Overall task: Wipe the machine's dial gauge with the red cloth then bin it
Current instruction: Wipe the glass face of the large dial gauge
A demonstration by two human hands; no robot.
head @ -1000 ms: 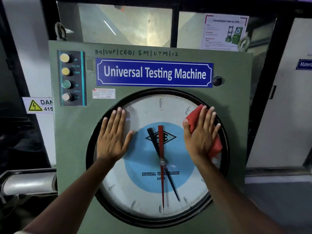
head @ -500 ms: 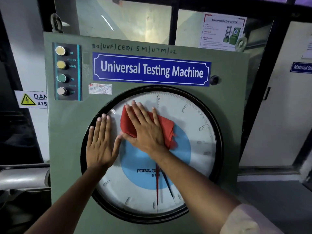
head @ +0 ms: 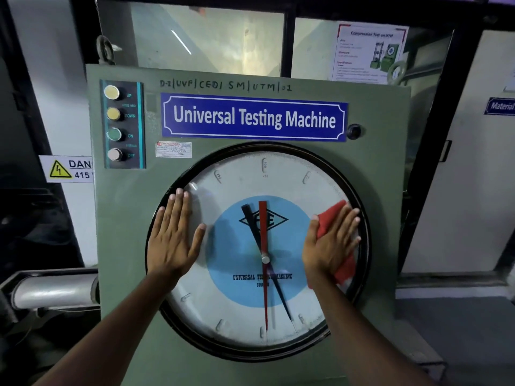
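The big round dial gauge [head: 237, 179] fills the front of the green machine [head: 370, 168]; it has a black rim, a white face, a blue centre disc and red and black needles. My right hand [head: 330, 240] lies flat on the gauge's right side, pressing the red cloth [head: 327, 220] against the glass near the rim. Red cloth shows above and below the palm. My left hand [head: 174, 235] rests flat on the gauge's left edge, fingers spread, holding nothing.
A button panel [head: 122, 125] with several round buttons sits at the machine's upper left, beside a blue "Universal Testing Machine" plate [head: 253, 118]. A danger sign [head: 67, 168] and a metal cylinder [head: 53, 291] are at left. Windows and a poster [head: 367, 51] stand behind. No bin shows.
My right hand swept the red cloth from the gauge's right side to its upper left, then back to the right edge. My left hand stayed on the left rim.
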